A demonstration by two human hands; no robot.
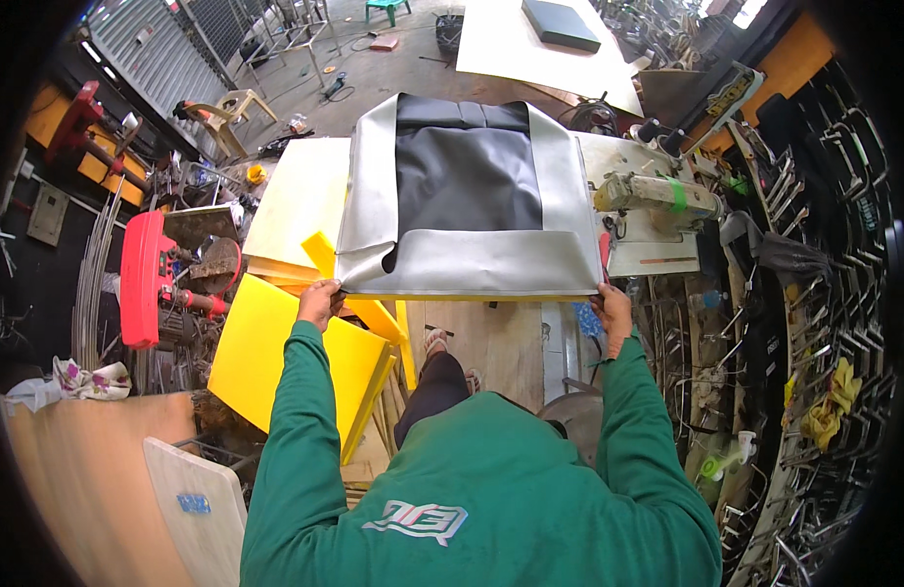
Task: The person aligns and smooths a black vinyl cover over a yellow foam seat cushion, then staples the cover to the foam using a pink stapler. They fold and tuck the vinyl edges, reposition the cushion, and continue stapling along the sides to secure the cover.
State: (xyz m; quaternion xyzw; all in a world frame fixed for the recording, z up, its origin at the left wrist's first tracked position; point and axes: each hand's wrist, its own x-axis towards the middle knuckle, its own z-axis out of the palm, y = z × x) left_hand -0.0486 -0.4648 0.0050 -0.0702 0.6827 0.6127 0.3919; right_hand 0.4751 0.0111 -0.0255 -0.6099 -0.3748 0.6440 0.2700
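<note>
A grey and black leatherette cover lies spread out in front of me, with a black panel framed by wide grey bands. Along its near edge runs a thin yellow strip that looks like foam. My left hand pinches the near left corner of the cover. At the near right corner my right hand grips it the same way, its fingertips partly hidden under the edge. Near the left hand, the grey band has a folded gap. Below that hand lie yellow foam sheets, some cut into narrower strips.
A sewing machine stands just right of the cover on its table. Red machinery is at the left. A white board with a dark pad lies beyond. Racks of metal tools line the right side.
</note>
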